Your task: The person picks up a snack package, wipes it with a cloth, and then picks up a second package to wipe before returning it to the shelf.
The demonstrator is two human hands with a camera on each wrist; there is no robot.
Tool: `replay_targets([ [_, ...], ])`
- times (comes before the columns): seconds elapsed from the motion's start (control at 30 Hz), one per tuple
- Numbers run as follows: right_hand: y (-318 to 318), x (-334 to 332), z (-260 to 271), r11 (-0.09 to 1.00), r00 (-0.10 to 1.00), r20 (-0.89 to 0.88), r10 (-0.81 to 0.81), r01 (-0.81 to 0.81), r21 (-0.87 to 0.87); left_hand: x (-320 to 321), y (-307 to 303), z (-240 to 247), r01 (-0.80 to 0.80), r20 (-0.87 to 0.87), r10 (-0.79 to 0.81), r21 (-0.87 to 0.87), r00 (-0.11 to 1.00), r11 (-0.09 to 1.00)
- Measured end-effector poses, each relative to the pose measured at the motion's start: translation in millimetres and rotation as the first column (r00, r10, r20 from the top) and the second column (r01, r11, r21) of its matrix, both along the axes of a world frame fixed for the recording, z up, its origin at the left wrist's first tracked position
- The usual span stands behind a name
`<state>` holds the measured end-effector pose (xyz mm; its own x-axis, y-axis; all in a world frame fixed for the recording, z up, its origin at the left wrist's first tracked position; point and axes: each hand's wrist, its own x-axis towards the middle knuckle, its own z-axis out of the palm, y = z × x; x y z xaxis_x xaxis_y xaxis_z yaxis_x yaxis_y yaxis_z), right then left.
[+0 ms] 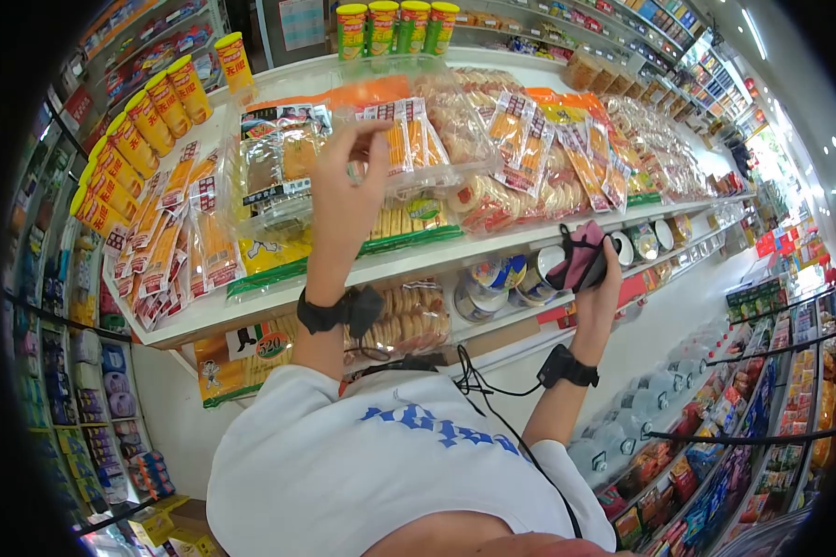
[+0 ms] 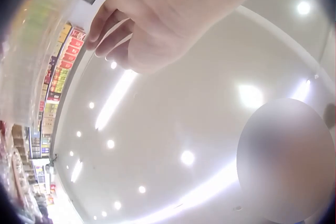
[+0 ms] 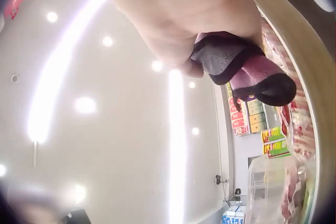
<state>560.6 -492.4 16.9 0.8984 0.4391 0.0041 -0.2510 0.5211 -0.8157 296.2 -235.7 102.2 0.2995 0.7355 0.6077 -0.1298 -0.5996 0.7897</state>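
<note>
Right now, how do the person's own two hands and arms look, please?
Both wrists, behind the left hand and the right hand, wear a black band with a small black box; thin black cables run near them. The short-sleeved shirt is white, with blue lettering.

Clear container [image 1: 437, 174], pink-black fabric item [image 1: 582, 255]

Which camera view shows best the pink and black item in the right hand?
The right wrist view: the pink and black item is largest there, with its pink and dark parts plain, though the right hand covers some of it. The head view shows it smaller, in the same hand. The left wrist view does not show it.
</note>
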Motion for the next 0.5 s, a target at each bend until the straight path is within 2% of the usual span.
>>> replay_targets([
  [0.07, -5, -34, 12, 0.997, 0.997, 0.020, 0.070, -0.070, -0.011, 6, -6, 2, 0.036, 0.041, -0.035, -0.024, 0.999, 0.999],
  [0.13, -4, -74, 44, 0.977, 0.972, 0.103, 0.212, -0.209, -0.039, 20, -36, -2, 0.297, 0.059, -0.294, -0.074, 0.954, 0.952],
  [0.17, -3, -82, 42, 0.985, 0.978, 0.122, 0.171, -0.171, -0.012, 28, -54, -4, 0.435, 0.046, -0.433, -0.077, 0.900, 0.897],
  [0.2, 1, -96, 51, 0.988, 0.983, 0.108, 0.147, -0.151, 0.039, 34, -73, -5, 0.512, -0.022, -0.515, -0.081, 0.857, 0.855],
  [0.27, 5, -112, 62, 0.974, 0.952, 0.215, 0.219, -0.225, 0.000, 43, -101, -5, 0.647, -0.142, -0.654, -0.096, 0.744, 0.757],
  [0.33, -3, -115, 58, 0.970, 0.920, 0.333, 0.207, -0.148, -0.192, 48, -102, -12, 0.709, -0.237, -0.725, -0.161, 0.647, 0.686],
  [0.37, -3, -118, 60, 0.977, 0.905, 0.404, 0.132, -0.050, -0.207, 50, -100, -15, 0.731, -0.282, -0.750, -0.190, 0.598, 0.655],
  [0.4, -2, -119, 62, 0.976, 0.877, 0.476, 0.062, 0.047, -0.214, 51, -99, -19, 0.728, -0.231, -0.762, -0.226, 0.605, 0.647],
  [0.47, -9, -112, 56, 0.985, 0.888, 0.457, 0.052, 0.030, -0.171, 52, -95, -25, 0.722, -0.126, -0.776, -0.297, 0.618, 0.624],
  [0.5, -12, -109, 54, 0.988, 0.893, 0.447, 0.047, 0.022, -0.150, 50, -92, -24, 0.702, -0.104, -0.751, -0.291, 0.652, 0.650],
])
